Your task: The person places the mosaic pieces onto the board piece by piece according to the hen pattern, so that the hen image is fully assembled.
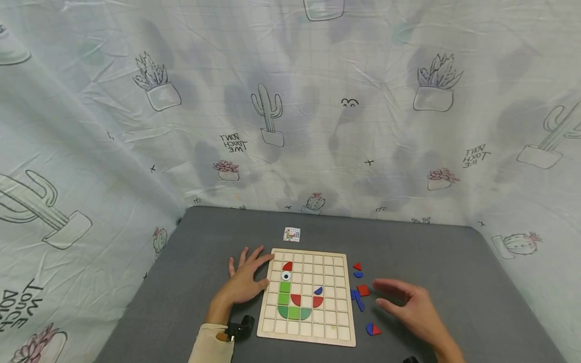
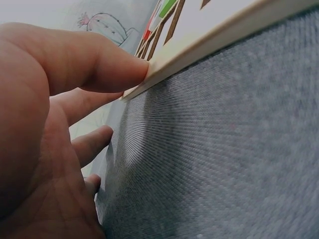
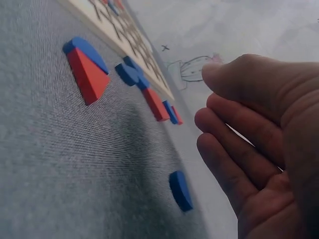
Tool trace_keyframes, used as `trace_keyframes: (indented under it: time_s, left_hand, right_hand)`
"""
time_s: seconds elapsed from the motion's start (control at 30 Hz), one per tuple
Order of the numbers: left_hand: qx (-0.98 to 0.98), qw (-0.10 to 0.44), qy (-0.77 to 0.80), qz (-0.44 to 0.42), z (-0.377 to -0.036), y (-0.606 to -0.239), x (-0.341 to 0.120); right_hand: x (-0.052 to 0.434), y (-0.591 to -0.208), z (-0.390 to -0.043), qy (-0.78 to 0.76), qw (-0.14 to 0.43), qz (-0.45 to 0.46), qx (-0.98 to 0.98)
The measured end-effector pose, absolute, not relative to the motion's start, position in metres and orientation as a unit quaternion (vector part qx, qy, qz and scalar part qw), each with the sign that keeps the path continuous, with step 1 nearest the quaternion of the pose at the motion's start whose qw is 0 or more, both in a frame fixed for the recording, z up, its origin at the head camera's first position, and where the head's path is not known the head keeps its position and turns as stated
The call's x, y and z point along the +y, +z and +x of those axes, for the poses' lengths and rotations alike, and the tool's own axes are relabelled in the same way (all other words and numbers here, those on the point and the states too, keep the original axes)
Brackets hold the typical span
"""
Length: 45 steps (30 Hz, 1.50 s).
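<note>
A wooden grid board lies on the grey table. It holds green pieces in a J shape, red pieces, a blue piece and an eye tile. My left hand rests flat and open on the table, and its thumb touches the board's left edge. My right hand hovers open, holding nothing, just right of loose pieces: a red square, blue pieces, a red triangle and a red-and-blue pair. In the right wrist view another blue half-round lies near that hand.
A small picture card lies behind the board. A cactus-print cloth walls in the table at the back and both sides. Bare grey tabletop lies to the right of my right hand and to the left of my left hand.
</note>
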State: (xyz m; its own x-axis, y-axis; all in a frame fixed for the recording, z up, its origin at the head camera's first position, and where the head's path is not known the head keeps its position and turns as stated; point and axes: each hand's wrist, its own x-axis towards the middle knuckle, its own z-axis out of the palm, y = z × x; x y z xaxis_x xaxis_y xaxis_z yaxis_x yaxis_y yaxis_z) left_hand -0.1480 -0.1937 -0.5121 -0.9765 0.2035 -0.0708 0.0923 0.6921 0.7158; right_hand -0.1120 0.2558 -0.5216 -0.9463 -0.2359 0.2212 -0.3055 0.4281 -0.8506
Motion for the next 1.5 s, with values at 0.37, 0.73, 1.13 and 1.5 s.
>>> trace_keyframes:
  time_s: [0.37, 0.73, 1.13, 1.5]
  left_hand:
    - [0.916, 0.073, 0.386, 0.078, -0.147, -0.512, -0.193]
    - [0.917, 0.070, 0.386, 0.078, -0.148, -0.513, -0.193]
    - [0.918, 0.069, 0.381, 0.081, -0.149, -0.514, -0.193]
    - [0.915, 0.065, 0.388, 0.086, -0.148, -0.512, -0.193]
  right_hand:
    - [0.243, -0.530, -0.130, 0.461, 0.017, 0.157, -0.873]
    - [0.239, -0.536, -0.134, 0.432, 0.043, 0.169, -0.885]
    - [0.234, -0.537, -0.132, 0.417, 0.046, 0.152, -0.895]
    - [0.235, -0.540, -0.132, 0.408, 0.052, 0.161, -0.897]
